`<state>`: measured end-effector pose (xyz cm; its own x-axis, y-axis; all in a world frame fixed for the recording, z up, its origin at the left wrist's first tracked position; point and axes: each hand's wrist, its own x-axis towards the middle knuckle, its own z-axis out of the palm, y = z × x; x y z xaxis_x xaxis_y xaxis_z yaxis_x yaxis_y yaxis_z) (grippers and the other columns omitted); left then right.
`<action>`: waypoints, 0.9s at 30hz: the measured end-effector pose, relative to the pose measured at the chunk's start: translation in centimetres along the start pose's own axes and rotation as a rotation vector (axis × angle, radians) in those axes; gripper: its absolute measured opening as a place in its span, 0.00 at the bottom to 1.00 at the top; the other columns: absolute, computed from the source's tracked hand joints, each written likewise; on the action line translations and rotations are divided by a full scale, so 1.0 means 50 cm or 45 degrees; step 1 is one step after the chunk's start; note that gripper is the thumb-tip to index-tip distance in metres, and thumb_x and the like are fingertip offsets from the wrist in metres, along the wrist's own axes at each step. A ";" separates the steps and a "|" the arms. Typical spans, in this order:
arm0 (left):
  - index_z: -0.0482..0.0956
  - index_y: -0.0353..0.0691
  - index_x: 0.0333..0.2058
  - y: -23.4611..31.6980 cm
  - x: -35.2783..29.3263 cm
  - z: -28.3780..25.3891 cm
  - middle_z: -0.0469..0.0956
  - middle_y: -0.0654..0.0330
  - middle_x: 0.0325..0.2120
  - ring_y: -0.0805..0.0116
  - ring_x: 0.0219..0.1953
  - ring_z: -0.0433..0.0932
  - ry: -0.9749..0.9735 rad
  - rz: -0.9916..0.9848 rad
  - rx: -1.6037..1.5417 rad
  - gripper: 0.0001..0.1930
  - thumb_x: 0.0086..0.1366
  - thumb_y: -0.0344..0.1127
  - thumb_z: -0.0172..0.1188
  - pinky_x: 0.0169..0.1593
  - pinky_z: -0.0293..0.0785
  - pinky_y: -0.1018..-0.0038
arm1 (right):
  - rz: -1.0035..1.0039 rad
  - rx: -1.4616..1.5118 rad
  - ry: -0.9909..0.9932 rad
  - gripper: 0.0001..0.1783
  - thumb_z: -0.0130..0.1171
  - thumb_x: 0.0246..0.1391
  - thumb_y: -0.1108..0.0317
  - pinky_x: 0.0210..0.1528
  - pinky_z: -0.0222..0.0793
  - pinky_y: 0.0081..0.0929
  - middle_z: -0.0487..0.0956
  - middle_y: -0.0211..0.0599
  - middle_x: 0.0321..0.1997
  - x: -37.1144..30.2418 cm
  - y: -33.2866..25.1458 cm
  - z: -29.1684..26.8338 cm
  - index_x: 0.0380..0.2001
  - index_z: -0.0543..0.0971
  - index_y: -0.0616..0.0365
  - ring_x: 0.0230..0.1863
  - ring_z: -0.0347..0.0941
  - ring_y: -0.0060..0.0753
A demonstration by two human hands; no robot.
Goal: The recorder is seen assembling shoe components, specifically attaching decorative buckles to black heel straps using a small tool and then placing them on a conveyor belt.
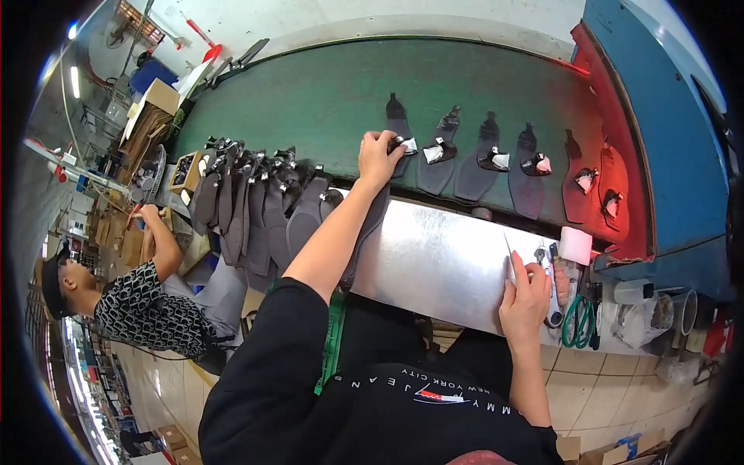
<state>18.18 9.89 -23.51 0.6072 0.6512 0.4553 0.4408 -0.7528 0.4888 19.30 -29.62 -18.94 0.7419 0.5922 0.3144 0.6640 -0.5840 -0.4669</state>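
Note:
My left hand [379, 158] reaches over the near edge of the green conveyor belt. Its fingers close on the strap of a dark flat sandal [397, 116], beside a white wad at the strap. Above the right part of a shiny metal plate [442, 248], my right hand [525, 301] holds a thin pointed tool [508, 245] between its fingers; its exact kind is unclear. Several more sandals, one of them this dark sandal [479, 167], lie in a row rightward along the belt, with white or pinkish wads in their straps.
A pile of dark sandals [260, 205] stands left of the metal plate. At its right end lie green-handled scissors [578, 322], a pink-white block [575, 245] and other tools. A blue machine [659, 132] with a red-lit opening borders the belt. Another person [147, 310] works at left.

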 end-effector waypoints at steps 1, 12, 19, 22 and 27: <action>0.80 0.45 0.35 0.007 -0.002 -0.008 0.74 0.56 0.37 0.57 0.37 0.77 0.088 0.003 -0.123 0.12 0.51 0.38 0.69 0.41 0.75 0.63 | -0.012 0.045 0.106 0.25 0.58 0.45 0.78 0.46 0.65 0.38 0.72 0.41 0.40 0.001 -0.011 -0.005 0.50 0.77 0.53 0.42 0.68 0.44; 0.80 0.36 0.38 0.276 -0.220 -0.283 0.76 0.61 0.43 0.75 0.41 0.75 -0.806 -0.347 -1.606 0.12 0.53 0.21 0.66 0.43 0.74 0.78 | 0.233 2.350 -0.233 0.21 0.60 0.56 0.59 0.66 0.53 0.45 0.61 0.53 0.65 0.004 -0.052 -0.031 0.44 0.65 0.59 0.68 0.55 0.47; 0.81 0.34 0.38 0.267 -0.408 -0.320 0.77 0.55 0.47 0.70 0.45 0.76 -0.861 -0.593 -2.003 0.11 0.55 0.19 0.63 0.48 0.75 0.75 | 0.124 2.239 -0.301 0.14 0.61 0.46 0.72 0.52 0.65 0.26 0.72 0.36 0.36 0.004 -0.145 -0.067 0.28 0.64 0.54 0.43 0.71 0.29; 0.80 0.33 0.41 0.242 -0.430 -0.337 0.79 0.54 0.45 0.71 0.41 0.78 -0.733 -0.733 -1.949 0.13 0.56 0.19 0.63 0.45 0.76 0.77 | 0.205 2.043 -0.341 0.19 0.66 0.43 0.76 0.40 0.60 0.19 0.67 0.31 0.35 -0.021 -0.138 -0.094 0.28 0.62 0.53 0.37 0.61 0.21; 0.77 0.32 0.45 0.221 -0.446 -0.353 0.77 0.47 0.46 0.65 0.48 0.77 -0.696 -0.720 -1.840 0.19 0.53 0.16 0.62 0.47 0.78 0.73 | 0.076 1.265 -0.220 0.24 0.66 0.42 0.75 0.50 0.66 0.23 0.78 0.38 0.43 -0.095 -0.171 -0.093 0.46 0.74 0.64 0.44 0.73 0.27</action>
<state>-2.17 -11.26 -15.14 0.8786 0.4503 -0.1588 -0.0799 0.4665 0.8809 10.54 -30.00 -12.61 0.6954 0.6956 0.1805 0.1895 0.0649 -0.9797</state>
